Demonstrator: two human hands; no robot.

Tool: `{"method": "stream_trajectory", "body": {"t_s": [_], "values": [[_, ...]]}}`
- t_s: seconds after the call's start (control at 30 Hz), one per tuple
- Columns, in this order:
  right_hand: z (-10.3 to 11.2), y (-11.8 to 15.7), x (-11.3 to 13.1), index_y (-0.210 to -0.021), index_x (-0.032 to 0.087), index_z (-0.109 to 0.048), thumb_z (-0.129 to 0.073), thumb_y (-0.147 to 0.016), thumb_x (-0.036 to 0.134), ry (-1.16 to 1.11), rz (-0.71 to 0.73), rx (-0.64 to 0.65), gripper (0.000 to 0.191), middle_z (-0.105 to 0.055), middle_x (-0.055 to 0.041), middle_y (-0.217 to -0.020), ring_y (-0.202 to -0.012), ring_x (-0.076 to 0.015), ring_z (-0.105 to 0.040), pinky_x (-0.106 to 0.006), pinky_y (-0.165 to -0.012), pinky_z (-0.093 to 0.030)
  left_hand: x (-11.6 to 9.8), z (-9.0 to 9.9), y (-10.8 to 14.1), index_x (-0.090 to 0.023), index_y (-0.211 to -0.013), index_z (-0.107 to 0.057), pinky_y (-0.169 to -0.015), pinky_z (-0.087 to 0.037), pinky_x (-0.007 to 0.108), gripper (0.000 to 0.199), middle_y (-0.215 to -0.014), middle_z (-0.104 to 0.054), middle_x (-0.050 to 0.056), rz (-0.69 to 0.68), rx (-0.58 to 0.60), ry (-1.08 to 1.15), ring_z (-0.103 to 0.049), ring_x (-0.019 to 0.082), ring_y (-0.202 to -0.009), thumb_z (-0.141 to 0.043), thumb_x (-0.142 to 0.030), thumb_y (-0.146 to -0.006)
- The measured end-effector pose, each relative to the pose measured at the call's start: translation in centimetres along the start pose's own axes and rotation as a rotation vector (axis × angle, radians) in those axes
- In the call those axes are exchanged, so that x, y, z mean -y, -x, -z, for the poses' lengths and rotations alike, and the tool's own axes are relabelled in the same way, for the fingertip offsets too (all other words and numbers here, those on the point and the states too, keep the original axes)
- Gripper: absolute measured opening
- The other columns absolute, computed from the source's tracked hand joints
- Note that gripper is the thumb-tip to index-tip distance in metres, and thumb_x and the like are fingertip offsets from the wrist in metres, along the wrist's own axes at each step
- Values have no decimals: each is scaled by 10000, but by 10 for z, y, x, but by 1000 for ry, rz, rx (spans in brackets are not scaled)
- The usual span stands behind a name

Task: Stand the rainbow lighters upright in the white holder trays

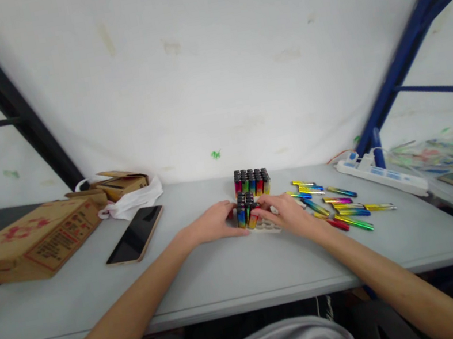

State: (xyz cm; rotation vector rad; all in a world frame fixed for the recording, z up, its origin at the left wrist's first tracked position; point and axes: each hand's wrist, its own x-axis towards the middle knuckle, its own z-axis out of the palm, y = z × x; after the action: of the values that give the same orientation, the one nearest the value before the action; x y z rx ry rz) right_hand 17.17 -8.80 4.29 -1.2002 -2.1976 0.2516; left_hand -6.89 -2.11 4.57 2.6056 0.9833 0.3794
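Several upright lighters with black tops stand in a pale tray (268, 225) at the middle of the table. My left hand (218, 222) rests at the tray's left side, thumb and fingers apart around its edge, beside a blue-and-yellow lighter (241, 217). My right hand (284, 213) pinches a red-and-yellow lighter (253, 220) over the tray's front. Empty round slots show under the right hand. Just behind, a full block of upright lighters (251, 181) stands on the table. To the right, several colourful lighters (342, 206) lie loose on their sides.
A dark phone (135, 236) lies left of my left arm. Beyond it are a large cardboard box (33, 241), a smaller open box (121, 184) and a white bag (138, 200). A white power strip (380, 173) lies at the back right.
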Motion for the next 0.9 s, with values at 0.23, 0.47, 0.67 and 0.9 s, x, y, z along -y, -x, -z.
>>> {"method": "stream_trajectory", "body": {"t_s": [0.23, 0.47, 0.67, 0.9], "values": [[0, -2, -2, -946, 213, -636, -493, -1033, 505, 20, 89, 5, 336, -683, -48, -818, -688, -176, -579, -271, -648, -379, 3, -2, -1, -174, -976, -649, -684, -474, 335, 674, -908, -681, 79, -5, -15, 6, -629, 262, -797, -718, -774, -677], [-11, -5, 2, -817, 184, -640, -437, -1072, 400, 163, 151, 98, 391, -644, -49, -719, -618, -153, -522, -275, -614, -315, 3, -2, -1, -169, -991, -644, -694, -464, 335, 665, -920, -677, 78, -18, -7, -10, -627, 263, -813, -712, -762, -699], [-12, -4, 0, -769, 178, -681, -497, -1047, 379, 182, 162, 148, 390, -674, -55, -700, -595, -147, -533, -273, -599, -314, 2, -2, -1, -171, -992, -648, -706, -468, 335, 659, -943, -686, 82, -15, -12, -17, -630, 271, -835, -712, -758, -698], [-12, -1, -3, -858, 177, -693, -589, -994, 450, 157, 68, 120, 323, -716, -74, -745, -635, -174, -607, -268, -606, -352, 1, -1, -1, -174, -971, -645, -686, -464, 330, 648, -929, -694, 82, -2, -12, -8, -638, 269, -801, -723, -753, -690]]}}
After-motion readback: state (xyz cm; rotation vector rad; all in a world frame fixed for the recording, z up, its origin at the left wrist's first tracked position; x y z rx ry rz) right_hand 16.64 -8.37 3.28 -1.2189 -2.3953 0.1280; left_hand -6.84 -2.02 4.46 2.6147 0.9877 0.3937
